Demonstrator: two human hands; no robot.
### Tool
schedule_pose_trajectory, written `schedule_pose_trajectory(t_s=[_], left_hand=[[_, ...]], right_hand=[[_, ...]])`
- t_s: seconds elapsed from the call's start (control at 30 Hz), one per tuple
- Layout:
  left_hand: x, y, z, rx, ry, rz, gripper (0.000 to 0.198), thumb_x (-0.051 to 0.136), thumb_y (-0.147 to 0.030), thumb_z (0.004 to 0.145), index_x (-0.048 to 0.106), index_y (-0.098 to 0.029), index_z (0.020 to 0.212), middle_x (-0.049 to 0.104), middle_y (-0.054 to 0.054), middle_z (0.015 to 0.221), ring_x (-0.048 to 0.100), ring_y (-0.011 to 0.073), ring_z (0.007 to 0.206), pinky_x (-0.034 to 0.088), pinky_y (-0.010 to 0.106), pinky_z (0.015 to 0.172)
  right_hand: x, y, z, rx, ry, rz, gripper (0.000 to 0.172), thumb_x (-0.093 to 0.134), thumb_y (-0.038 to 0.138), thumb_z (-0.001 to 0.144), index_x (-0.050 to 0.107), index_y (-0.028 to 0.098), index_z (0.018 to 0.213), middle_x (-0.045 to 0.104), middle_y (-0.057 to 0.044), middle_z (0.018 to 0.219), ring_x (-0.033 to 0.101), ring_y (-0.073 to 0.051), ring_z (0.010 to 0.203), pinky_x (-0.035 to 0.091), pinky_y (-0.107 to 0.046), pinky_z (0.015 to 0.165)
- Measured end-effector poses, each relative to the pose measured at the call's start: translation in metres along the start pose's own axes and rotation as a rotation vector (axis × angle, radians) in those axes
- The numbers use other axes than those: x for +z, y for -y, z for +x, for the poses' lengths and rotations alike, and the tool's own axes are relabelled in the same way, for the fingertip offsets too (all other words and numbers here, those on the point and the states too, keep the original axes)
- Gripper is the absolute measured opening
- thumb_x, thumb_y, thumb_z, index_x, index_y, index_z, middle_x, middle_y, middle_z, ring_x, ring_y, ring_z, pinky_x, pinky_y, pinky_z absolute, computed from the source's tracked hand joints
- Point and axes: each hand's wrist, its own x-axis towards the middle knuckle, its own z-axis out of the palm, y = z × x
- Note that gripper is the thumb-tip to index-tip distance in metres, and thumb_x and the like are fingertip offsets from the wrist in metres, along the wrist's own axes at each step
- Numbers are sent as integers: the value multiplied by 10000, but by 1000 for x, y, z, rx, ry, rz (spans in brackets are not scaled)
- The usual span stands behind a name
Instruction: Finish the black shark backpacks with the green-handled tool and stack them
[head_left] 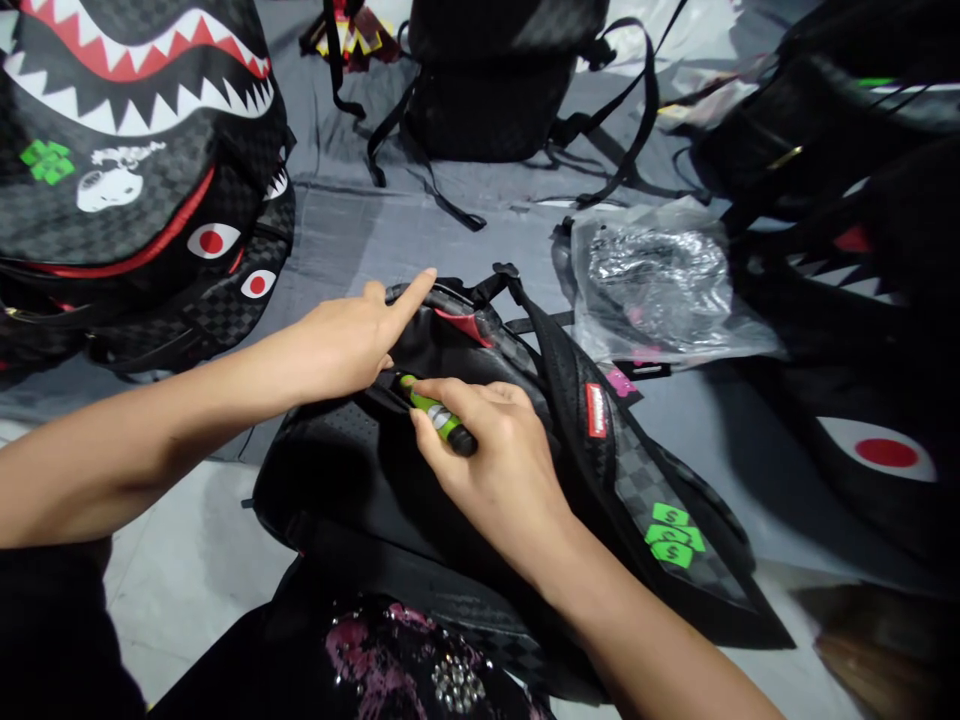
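A black checkered backpack (645, 480) with green dollar patches and a red label lies on its side in front of me on the grey sheet. My left hand (345, 340) rests on its upper edge, index finger stretched out along the rim, the other fingers curled under. My right hand (495, 450) is closed around a small green and black tool (439, 417), whose tip points into the dark area near the bag's opening. What the tip touches is hidden.
A stack of shark-mouth backpacks (135, 160) stands at the left. Another black bag with straps (495, 80) sits at the back, more shark bags (862, 300) at the right. A clear plastic bag (660, 280) lies behind the backpack. Grey sheet (360, 230) covers the floor.
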Motion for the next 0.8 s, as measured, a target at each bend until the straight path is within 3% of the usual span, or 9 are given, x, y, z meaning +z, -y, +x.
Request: schedule_pose_trajectory(t_s=[0.2, 0.53, 0.7, 0.8], left_hand=[[-8, -4, -3, 1, 25, -15, 879, 495, -279, 949, -100, -226, 1594, 519, 190, 1258, 683, 271, 954, 525, 332, 785], [-4, -3, 1, -17, 29, -22, 913, 528, -305, 938, -109, -257, 1591, 509, 190, 1278, 689, 263, 918, 524, 328, 758], [3, -1, 1, -8, -20, 0, 907, 510, -297, 940, -124, -253, 1587, 518, 183, 1239, 689, 241, 867, 513, 301, 708], [6, 0, 2, -7, -25, 9, 896, 495, -295, 950, -136, -256, 1584, 512, 189, 1254, 688, 241, 893, 511, 297, 725]], right_hand=[[-2, 1, -2, 12, -3, -28, 151, 659, 177, 888, 712, 205, 1026, 788, -5, 905, 706, -187, 771, 416, -350, 798], [1, -1, -2, 20, -38, -4, 162, 658, 174, 885, 707, 205, 1037, 790, -20, 952, 712, -198, 808, 411, -358, 809], [5, -5, 6, -6, 59, 178, 189, 672, 146, 875, 711, 221, 1044, 788, 5, 987, 716, -178, 861, 436, -319, 799], [3, -5, 6, -8, 60, 157, 193, 669, 152, 879, 709, 224, 1054, 786, 4, 994, 714, -182, 858, 435, -323, 799]])
